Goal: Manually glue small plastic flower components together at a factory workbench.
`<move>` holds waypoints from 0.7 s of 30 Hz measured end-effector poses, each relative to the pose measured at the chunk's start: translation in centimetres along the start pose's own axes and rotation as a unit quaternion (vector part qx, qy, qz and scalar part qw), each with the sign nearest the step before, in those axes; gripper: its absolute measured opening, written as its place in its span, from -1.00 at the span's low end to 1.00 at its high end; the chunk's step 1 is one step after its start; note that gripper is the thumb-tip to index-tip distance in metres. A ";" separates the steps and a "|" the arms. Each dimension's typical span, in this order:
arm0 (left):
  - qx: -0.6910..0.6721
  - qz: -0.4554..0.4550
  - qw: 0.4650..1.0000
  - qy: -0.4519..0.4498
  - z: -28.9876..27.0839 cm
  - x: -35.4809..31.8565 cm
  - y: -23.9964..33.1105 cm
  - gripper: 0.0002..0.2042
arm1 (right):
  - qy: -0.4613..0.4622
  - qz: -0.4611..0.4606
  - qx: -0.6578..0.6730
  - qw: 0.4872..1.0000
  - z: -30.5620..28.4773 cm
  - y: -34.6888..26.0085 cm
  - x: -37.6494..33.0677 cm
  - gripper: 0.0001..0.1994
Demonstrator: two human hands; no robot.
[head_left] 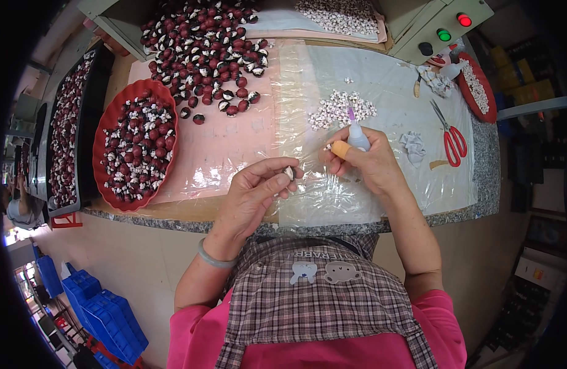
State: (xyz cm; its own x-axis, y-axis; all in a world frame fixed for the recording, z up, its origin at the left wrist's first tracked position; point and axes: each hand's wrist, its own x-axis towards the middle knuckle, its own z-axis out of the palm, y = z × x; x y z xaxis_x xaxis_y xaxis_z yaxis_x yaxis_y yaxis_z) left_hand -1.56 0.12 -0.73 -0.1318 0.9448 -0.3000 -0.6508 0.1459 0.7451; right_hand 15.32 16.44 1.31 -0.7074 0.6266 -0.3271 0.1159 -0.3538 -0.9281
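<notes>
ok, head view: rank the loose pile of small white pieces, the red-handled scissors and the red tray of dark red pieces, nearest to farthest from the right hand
1. Pile of small white pieces: just beyond the right hand, on the clear plastic sheet.
2. Red-handled scissors: off to the hand's right, near the table's right end.
3. Red tray: far left, past the left hand.

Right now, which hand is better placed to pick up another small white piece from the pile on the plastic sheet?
The right hand. It is just below the white pile, though it holds a small bottle. The left hand is farther away and pinches a small piece in its fingers.
</notes>
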 end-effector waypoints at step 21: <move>0.168 0.056 0.984 0.013 2.5 -0.2 -1.0 -0.74 | 0.039 -0.023 0.069 0.997 4.1 2.1 -3.6 -0.91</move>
State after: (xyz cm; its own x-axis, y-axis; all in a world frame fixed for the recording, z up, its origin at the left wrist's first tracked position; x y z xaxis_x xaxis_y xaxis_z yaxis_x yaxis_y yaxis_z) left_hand 0.98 0.55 0.14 -0.2097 0.9533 -0.2171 -0.3481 0.1347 0.9277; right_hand 15.28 10.61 1.25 -0.6525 0.6946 -0.3028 -0.0162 -0.4123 -0.9109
